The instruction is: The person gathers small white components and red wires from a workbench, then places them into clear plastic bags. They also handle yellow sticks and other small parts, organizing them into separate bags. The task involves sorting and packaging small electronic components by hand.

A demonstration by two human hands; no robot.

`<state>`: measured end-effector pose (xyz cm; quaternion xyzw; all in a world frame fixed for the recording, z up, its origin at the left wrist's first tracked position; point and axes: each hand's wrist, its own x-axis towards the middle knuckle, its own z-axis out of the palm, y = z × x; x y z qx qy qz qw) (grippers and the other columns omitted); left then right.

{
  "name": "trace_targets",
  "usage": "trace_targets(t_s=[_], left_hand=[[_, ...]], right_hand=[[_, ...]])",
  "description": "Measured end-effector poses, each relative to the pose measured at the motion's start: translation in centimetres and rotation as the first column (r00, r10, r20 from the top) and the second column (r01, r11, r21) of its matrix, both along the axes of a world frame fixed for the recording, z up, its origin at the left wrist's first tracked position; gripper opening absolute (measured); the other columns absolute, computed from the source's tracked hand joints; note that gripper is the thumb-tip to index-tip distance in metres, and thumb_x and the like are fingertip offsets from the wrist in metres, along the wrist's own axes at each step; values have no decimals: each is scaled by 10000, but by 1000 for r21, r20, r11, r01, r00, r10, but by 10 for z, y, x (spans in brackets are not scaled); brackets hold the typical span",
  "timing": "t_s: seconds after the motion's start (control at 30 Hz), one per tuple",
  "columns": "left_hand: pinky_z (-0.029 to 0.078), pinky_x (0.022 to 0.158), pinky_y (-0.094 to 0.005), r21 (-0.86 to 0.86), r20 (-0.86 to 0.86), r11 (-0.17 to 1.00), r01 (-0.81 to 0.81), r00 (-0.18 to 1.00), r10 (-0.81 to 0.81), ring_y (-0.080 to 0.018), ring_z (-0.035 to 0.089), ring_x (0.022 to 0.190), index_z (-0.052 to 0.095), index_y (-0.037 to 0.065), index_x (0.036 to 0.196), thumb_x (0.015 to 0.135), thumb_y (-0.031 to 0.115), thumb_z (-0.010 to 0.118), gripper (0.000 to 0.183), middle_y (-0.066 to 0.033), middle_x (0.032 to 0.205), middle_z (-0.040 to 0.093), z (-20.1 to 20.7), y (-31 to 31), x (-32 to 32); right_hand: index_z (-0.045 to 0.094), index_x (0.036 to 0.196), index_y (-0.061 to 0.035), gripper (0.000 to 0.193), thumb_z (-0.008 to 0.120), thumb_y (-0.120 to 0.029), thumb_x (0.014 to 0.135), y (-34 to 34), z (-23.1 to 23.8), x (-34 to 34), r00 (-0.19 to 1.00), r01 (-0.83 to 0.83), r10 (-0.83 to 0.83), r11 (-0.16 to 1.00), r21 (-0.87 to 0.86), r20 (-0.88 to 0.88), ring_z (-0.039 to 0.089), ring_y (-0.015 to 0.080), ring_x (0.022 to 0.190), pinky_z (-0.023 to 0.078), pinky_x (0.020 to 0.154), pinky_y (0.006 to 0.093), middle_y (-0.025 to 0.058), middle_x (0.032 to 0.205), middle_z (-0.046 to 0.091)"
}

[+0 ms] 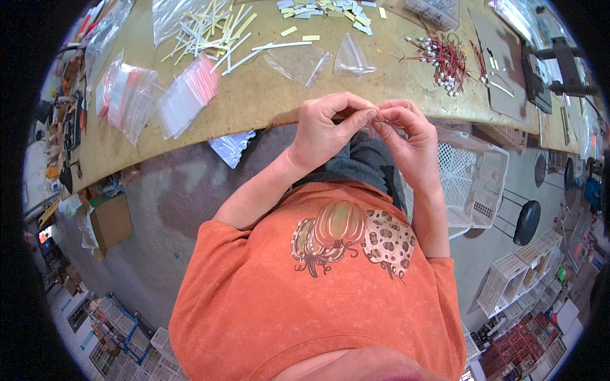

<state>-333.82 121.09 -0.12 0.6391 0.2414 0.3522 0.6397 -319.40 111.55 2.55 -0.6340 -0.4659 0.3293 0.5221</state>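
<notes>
Both hands meet over the table's front edge. My left hand (325,130) is closed, its thumb and forefinger pinched together. Against its fingertips, my right hand (410,134) is closed in a pinch too. Whatever lies between the fingertips is too small and too hidden to name. Beyond the hands, two clear plastic bags (353,58) lie on the worktable (254,105). To their right is a tangled pile of red wire leads with white connectors (445,60). Farther left sit stacks of clear bags with red edges (187,95).
White and yellow strips (206,32) lie in a loose heap at the far left. Small yellow and grey pieces (330,11) are scattered at the back. A white plastic crate (473,181) stands below the table at right, near a dark stool (527,222). A cardboard box (111,222) stands at left.
</notes>
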Motion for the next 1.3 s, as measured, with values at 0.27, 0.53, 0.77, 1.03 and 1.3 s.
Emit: trace_targets(t_s=[0.27, 0.53, 0.77, 1.03, 1.3], left_hand=[[553, 685, -214, -247, 8, 954, 168, 985, -172, -73, 671, 752, 646, -17, 949, 890, 14, 665, 69, -33, 850, 695, 2, 7, -4], [515, 715, -213, -372, 161, 916, 149, 982, -94, -53, 615, 778, 611, 28, 930, 893, -2, 649, 61, -15, 896, 663, -2, 2, -7], [471, 737, -204, -378, 198, 909, 174, 975, -104, -46, 576, 808, 613, 47, 944, 902, 3, 640, 67, -14, 923, 661, 0, 1, -8], [506, 603, -230, -146, -65, 988, 44, 996, -54, -61, 613, 704, 667, 23, 844, 860, 20, 676, 18, -16, 762, 653, 14, -9, 5], [473, 611, -330, 481, -239, 873, 85, 970, 37, -229, 572, 650, 620, 63, 751, 713, 30, 700, 94, -59, 691, 584, 12, -1, -5]], right_hand=[[653, 948, -8, 125, 692, 42, 840, -1, 4, 1, 970, 0, -5, 1000, 20, 242, 646, 132, 812, 531, 734, 276, 72, 895, 649], [639, 987, 16, 109, 682, -26, 897, -9, 2, 6, 901, 93, -115, 993, -72, -417, 675, 141, 866, 535, 798, 269, 90, 926, 709], [646, 973, 30, 98, 639, -62, 938, -14, 1, 9, 852, 78, -94, 996, -53, -515, 675, 138, 853, 537, 815, 272, 112, 921, 721], [672, 958, -8, 65, 618, -42, 945, -13, 2, -10, 988, 144, -146, 989, -37, -52, 663, 100, 793, 553, 713, 278, 70, 896, 726], [672, 999, -17, 83, 607, -32, 949, -35, -9, 11, 990, 130, -134, 988, -89, -44, 666, 83, 783, 517, 638, 231, 50, 881, 725]])
